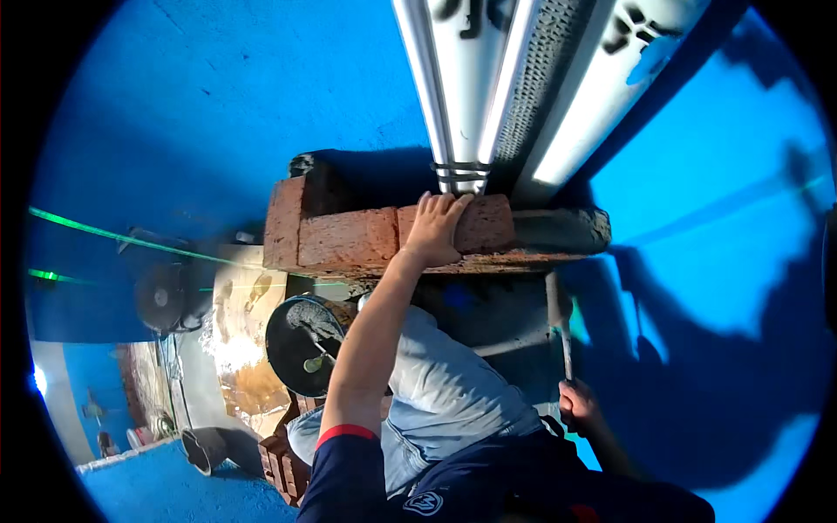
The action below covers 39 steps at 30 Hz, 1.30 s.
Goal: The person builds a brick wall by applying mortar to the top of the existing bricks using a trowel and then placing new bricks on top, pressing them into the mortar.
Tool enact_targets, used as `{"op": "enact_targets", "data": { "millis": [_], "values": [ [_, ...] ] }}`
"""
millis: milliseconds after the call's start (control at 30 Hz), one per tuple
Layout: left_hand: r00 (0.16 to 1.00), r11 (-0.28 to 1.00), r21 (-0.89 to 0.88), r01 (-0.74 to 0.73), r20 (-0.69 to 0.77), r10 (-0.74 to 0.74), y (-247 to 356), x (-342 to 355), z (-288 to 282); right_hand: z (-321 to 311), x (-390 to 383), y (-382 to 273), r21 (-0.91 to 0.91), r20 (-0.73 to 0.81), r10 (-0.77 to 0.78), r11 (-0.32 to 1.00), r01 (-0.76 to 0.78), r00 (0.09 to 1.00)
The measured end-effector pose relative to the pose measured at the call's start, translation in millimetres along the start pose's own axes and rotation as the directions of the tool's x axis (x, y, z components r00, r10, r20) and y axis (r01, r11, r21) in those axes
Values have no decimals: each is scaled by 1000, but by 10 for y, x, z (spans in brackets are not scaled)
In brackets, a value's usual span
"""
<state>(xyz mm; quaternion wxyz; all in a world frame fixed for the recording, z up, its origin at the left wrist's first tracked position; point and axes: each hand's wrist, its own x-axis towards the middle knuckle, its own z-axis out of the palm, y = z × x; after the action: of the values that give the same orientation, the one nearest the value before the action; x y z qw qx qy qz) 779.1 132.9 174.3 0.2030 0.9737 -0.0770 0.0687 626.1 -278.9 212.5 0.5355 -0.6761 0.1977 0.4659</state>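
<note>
My left hand (433,228) lies on a red brick (484,225) in the top course of a short brick wall (336,237), with the fingers curled over its far edge. The brick sits in grey mortar (562,228) that spreads to its right. My right hand (579,406) is low at the right, closed around the end of a long thin grey tool (558,322) that points up toward the wall. My knee in light jeans (445,383) is between the two arms.
A black pan (301,343) of grey mortar with a small tool in it lies left of my knee. Loose bricks (283,462) and a dark bucket (205,449) are below it. White pipes (488,78) rise behind the wall. Blue walls (715,261) surround everything; a green laser line (113,234) crosses the left.
</note>
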Motion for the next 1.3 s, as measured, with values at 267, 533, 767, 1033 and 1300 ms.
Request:
{"op": "enact_targets", "data": {
  "millis": [267, 533, 767, 1033, 1300],
  "values": [
    [985, 997, 72, 11, 173, -24, -15, 2, -38, 25, -80, -249, 154, 35, -135, 980, 128, 990],
    [984, 985, 49, 168, -64, -165, -140, -455, -208, 197, -143, -915, -460, 8, -678, 650, 605, 735],
    [966, 958, 127, 257, -50, -252, -373, -892, -238, 156, 764, -1204, -525, 96, -761, 509, 682, 642],
    [953, 945, 118, 304, -49, -300, -499, -921, -215, 346, 1287, -1647, -655, 194, -878, 215, 724, 437],
    [966, 941, 219, 259, -40, -257, -215, -904, -8, 208, 1342, -1244, -649, 203, -821, 296, 701, 534]
  ]
}}
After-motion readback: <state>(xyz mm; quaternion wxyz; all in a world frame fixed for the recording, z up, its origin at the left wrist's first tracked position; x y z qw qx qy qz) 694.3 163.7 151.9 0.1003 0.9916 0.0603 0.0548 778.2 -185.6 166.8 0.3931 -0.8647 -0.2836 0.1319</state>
